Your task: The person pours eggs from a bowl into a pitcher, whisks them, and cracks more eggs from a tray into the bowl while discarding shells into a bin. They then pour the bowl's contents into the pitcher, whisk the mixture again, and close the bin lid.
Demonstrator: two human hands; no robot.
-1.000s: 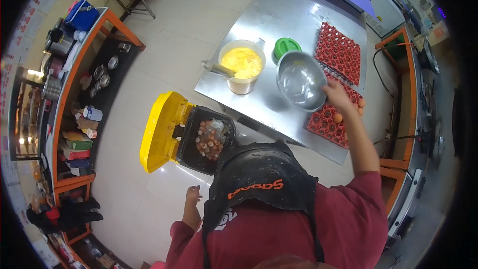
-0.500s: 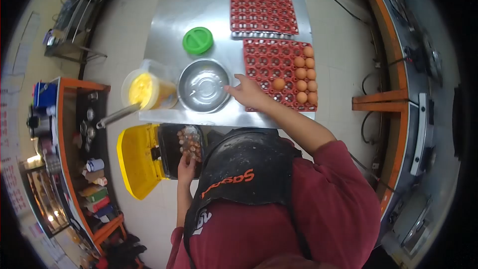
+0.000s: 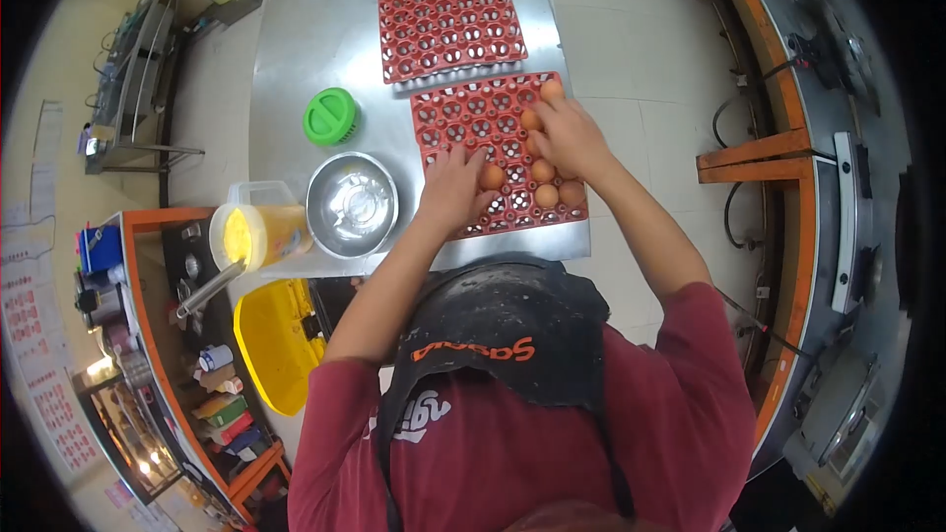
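My left hand (image 3: 456, 189) is over the red egg tray (image 3: 448, 118), fingers apart around a single brown egg (image 3: 492, 176); whether it grips the egg is unclear. Over the tray's right columns, my right hand (image 3: 569, 136) has its fingers on brown eggs, partly hiding them. More eggs (image 3: 546, 196) sit in the tray below that hand. Left of the tray stands a metal bowl (image 3: 353, 205), with nothing seen in it but shine. Beside it is a clear jug (image 3: 258, 234) of yellow liquid with a metal handle sticking out.
Behind the egg tray lies a stack of red trays (image 3: 451, 25). A green lid (image 3: 330, 116) rests on the metal table (image 3: 296, 54). Below the table's front edge is a bin with an open yellow lid (image 3: 273, 345). Shelves stand at the left.
My left hand has come up from the bin, where it was by eggshells, to the lone egg. My right hand has moved from beside the bowl to the eggs at the right. The view has shifted.
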